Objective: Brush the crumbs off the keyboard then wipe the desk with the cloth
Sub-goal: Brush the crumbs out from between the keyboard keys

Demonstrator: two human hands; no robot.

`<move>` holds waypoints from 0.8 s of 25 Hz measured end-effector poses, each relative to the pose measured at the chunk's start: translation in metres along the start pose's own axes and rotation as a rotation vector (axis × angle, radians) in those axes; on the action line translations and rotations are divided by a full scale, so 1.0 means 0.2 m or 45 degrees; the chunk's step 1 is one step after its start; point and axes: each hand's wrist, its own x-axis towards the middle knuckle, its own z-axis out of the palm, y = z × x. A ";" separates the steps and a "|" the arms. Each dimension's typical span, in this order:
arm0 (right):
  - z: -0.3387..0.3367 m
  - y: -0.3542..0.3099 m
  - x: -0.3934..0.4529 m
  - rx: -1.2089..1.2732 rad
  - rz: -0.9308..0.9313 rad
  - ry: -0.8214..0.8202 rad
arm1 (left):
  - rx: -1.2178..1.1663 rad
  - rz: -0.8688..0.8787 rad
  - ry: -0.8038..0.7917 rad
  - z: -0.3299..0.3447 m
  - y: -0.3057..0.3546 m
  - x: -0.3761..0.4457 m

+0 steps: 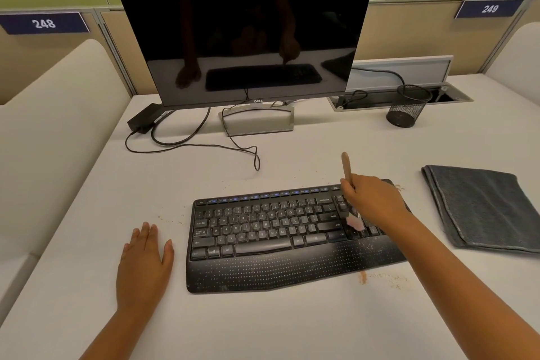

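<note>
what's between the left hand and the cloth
The keyboard lies between them in the head view, with the right hand over its right end holding the brush. The left hand rests flat on the desk; the cloth lies folded far right.

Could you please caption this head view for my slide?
Right hand brushes crumbs off keyboard with brush; cloth waits.

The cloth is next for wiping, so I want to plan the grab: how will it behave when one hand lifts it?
The cloth lies folded in layers on the desk, so it will probably be floppy and unfold or droop if lifted by one edge. It looks like thick towelling, so likely light and easy to pinch, not slippery. Pushed flat, it may bunch rather than slide.
</note>
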 end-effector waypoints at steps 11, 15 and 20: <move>-0.01 -0.07 0.05 0.180 0.027 0.067 | -0.007 -0.004 0.007 0.01 0.01 -0.01; -0.01 -0.07 0.06 -0.013 0.028 0.005 | 0.001 -0.003 0.013 0.02 -0.01 0.00; -0.02 -0.10 0.07 0.143 -0.013 0.068 | -0.005 -0.011 0.003 0.01 0.00 0.00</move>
